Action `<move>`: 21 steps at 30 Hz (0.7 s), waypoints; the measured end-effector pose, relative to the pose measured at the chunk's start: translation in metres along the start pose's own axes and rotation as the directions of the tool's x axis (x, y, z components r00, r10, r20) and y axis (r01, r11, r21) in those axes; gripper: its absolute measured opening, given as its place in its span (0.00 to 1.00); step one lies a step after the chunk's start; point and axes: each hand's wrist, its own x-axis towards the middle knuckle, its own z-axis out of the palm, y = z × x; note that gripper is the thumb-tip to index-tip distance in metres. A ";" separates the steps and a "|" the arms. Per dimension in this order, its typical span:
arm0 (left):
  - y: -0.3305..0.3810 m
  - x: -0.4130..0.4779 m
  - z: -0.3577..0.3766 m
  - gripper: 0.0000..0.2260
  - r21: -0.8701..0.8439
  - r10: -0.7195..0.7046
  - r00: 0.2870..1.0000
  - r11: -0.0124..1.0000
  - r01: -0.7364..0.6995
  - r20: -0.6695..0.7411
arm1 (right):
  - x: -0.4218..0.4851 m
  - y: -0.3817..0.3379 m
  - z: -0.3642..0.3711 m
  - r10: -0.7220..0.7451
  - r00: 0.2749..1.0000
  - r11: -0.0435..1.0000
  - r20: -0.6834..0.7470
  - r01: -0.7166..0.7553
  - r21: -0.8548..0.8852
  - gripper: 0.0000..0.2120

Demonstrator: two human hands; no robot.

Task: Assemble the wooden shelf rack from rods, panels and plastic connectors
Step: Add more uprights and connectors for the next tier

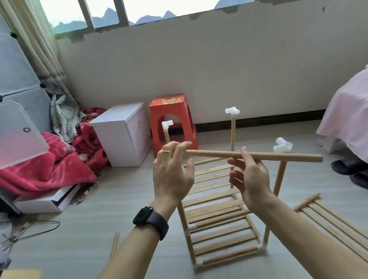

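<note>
A partly built wooden rack [219,217] stands on the floor, with slatted shelves and upright rods. White plastic connectors cap the uprights: one at the back left [167,125], one at the back right [232,111], one at the front right [282,146]. Above the rack I hold a loose wooden rod [283,156] level. My left hand [171,173] pinches its left end between the fingertips. My right hand [250,176] grips it near the middle with thumb and fingers.
A slatted wooden panel [340,221] lies on the floor at the right, and a loose rod [114,244] at the left. Behind the rack stand an orange plastic stool [169,117] and a white cabinet [120,133]. Red blankets [44,165] are piled at the left. Black slippers [355,171] sit beside a pink-covered bed.
</note>
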 end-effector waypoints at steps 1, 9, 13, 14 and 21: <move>-0.004 -0.005 0.002 0.18 -0.119 -0.231 0.973 0.965 0.232 0.019 | 0.002 0.002 -0.002 0.004 1.000 1.000 -0.027 -0.004 0.006 0.14; -0.022 -0.012 0.012 0.10 -0.600 -0.605 0.671 0.365 0.712 0.429 | 0.010 0.017 -0.002 0.011 0.997 0.999 -0.073 -0.013 -0.031 0.16; -0.014 -0.010 0.028 0.12 -0.598 -0.719 0.665 0.447 0.665 0.202 | 0.010 0.025 0.002 -0.006 0.998 0.997 -0.067 0.000 -0.077 0.18; -0.013 -0.009 0.030 0.12 -0.602 -0.727 0.659 0.444 0.663 0.190 | 0.009 0.026 0.002 -0.009 0.998 0.997 -0.065 0.004 -0.083 0.18; -0.026 -0.007 0.031 0.08 -0.640 -0.664 0.705 0.433 0.635 0.251 | 0.004 0.021 0.002 -0.016 0.997 0.997 -0.076 0.010 -0.074 0.18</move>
